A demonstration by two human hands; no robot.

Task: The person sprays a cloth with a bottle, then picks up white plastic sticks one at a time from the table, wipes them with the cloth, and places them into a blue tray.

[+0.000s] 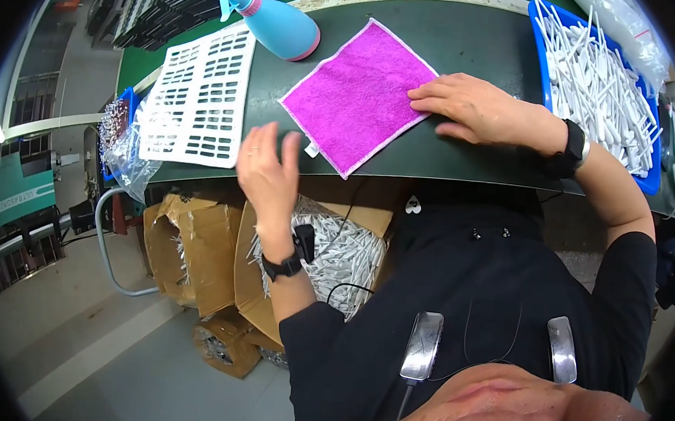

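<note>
A bright purple cloth (361, 95) with a pale stitched edge lies spread flat on the dark green table (475, 40), one corner toward me. On its right corner rest the fingertips of my right hand (470, 109), the fingers stretched out and the thumb apart. My left hand (266, 166) is at the table's near edge, between the cloth and a white slotted plastic tray (231, 109). Its fingers are extended, the thumb stands away, and nothing is in it. Beyond the tray, a light blue spray bottle (284, 28) with a pink collar lies tilted.
At the right, a blue bin (547, 61) is heaped with white plastic stick-like parts (596, 88). Stacked black trays (180, 4) stand at the far left. Below the table edge, an open cardboard box (250, 283) holds similar white parts, beside another carton (194, 251).
</note>
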